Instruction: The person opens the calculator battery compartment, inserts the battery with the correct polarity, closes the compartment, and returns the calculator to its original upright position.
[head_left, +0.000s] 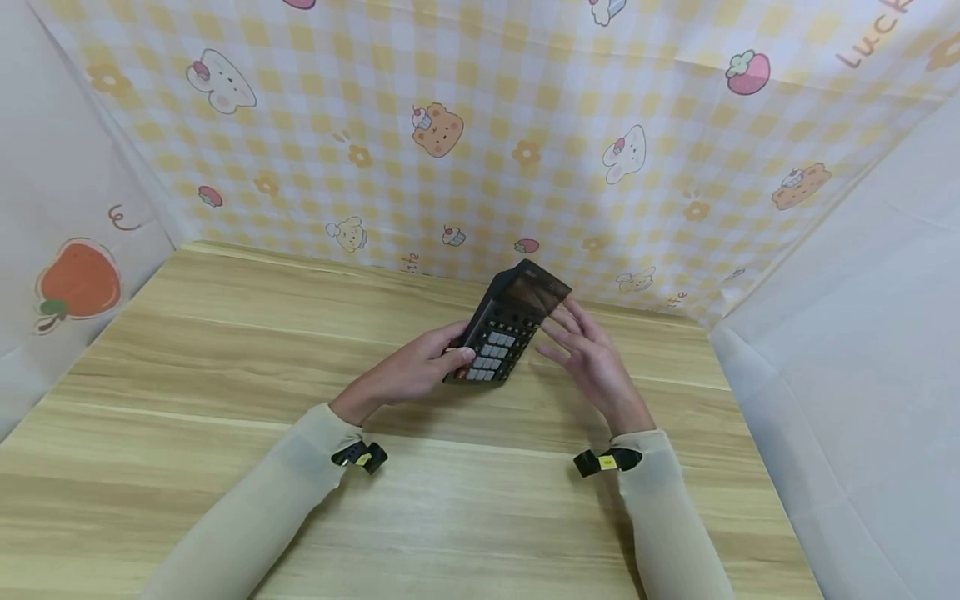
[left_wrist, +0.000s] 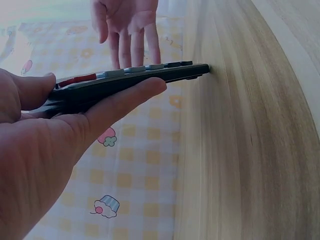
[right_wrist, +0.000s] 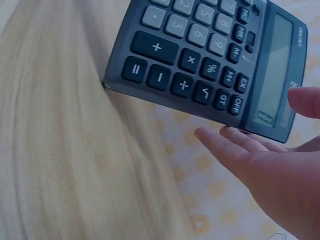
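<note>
A dark desktop calculator [head_left: 491, 352] with grey number keys stands tilted up, its bottom edge right at the table top. My left hand [head_left: 411, 365] grips its left side, thumb [left_wrist: 37, 91] over the front near a red key and fingers along the back. On the right, my right hand [head_left: 597, 371] is beside the display end with its fingers loosely extended. In the right wrist view its thumb [right_wrist: 305, 102] overlaps the edge of the display [right_wrist: 275, 65], and some fingertips pass behind the casing. A single digit shows on the display.
The wood-grain table [head_left: 225, 350] extends around both hands. Behind it hangs a yellow checked cloth [head_left: 315, 108] with cartoon prints, close behind the calculator. White sheets [head_left: 847, 400] close off the left and right sides. Each wrist wears a black camera band.
</note>
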